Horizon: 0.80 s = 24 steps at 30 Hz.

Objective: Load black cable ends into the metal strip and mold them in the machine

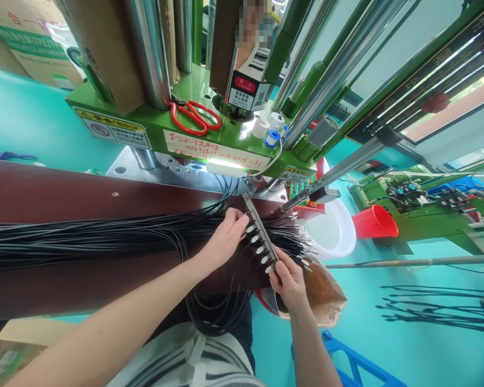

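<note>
A narrow metal mould bar (261,228) is held at a slant between my two hands, above the black cables. Several silvery connectors (260,250) stick out in a row along its near side. My left hand (226,239) pinches the bar's near side toward its upper end, at the first connector. Around the lower right end, the fingers of my right hand (290,277) are closed. Thin black cables hang from the connectors in a loop (213,317) over my lap. A thick bundle of black cables (84,239) lies along the brown table, its metal-tipped ends (306,250) to the right.
A green press (161,115) with steel columns stands just ahead. On it lie red-handled scissors (196,118) and small white and blue spools (271,138). The brown table (44,293) runs left. To the right are a white tub (342,231), a red bucket (375,221) and a paper bag (326,295).
</note>
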{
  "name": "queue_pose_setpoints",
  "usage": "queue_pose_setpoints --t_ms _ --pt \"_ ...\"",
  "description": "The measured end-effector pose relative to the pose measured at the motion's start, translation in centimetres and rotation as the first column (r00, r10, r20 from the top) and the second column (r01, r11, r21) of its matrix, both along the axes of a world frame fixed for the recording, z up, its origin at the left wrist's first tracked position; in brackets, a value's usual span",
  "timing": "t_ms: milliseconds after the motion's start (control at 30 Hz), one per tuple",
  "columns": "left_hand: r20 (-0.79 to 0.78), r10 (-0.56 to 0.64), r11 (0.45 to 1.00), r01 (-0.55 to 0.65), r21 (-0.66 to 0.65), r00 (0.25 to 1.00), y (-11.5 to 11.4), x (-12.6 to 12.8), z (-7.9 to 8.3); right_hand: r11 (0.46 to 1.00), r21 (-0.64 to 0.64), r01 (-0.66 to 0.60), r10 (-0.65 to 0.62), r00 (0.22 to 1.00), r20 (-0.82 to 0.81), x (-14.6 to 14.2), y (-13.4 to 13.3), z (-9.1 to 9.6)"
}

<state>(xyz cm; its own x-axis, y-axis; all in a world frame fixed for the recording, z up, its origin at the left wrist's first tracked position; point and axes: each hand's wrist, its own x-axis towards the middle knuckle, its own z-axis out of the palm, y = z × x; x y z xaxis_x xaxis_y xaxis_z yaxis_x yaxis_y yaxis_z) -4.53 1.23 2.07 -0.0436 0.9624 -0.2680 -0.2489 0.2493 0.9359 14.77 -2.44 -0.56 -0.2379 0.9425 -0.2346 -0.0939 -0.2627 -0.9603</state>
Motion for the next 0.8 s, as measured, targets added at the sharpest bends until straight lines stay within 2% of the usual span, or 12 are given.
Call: queue_pose_setpoints --t_ms 200,500,567,700,800 --pt "0.051 -0.138 0.990 0.139 -0.011 0.989 0.5 -0.8 0.3 0.999 -0.037 -0.001 -0.001 0.999 -0.051 0.3 0.2 0.0" --pt "0.039 -0.172 0.980 0.175 -0.099 0.984 0.8 -1.1 0.1 0.999 -0.002 -0.037 0.037 0.999 0.011 0.2 0.1 -0.2" --pt "0.006 -0.182 0.979 0.182 -0.091 0.983 1.0 -1.3 0.0 0.997 0.042 -0.059 0.056 0.996 0.063 0.3 0.0 -0.4" --pt "-0.130 -0.169 0.985 0.173 0.016 0.977 1.4 -1.6 -0.4 0.988 0.124 -0.095 0.072 0.981 0.178 0.0 -0.2 -0.7" --pt "-0.213 -0.156 0.983 0.172 0.060 0.964 1.8 -1.5 -0.7 0.997 0.071 -0.043 0.031 0.986 0.164 -0.3 -0.3 -0.3"
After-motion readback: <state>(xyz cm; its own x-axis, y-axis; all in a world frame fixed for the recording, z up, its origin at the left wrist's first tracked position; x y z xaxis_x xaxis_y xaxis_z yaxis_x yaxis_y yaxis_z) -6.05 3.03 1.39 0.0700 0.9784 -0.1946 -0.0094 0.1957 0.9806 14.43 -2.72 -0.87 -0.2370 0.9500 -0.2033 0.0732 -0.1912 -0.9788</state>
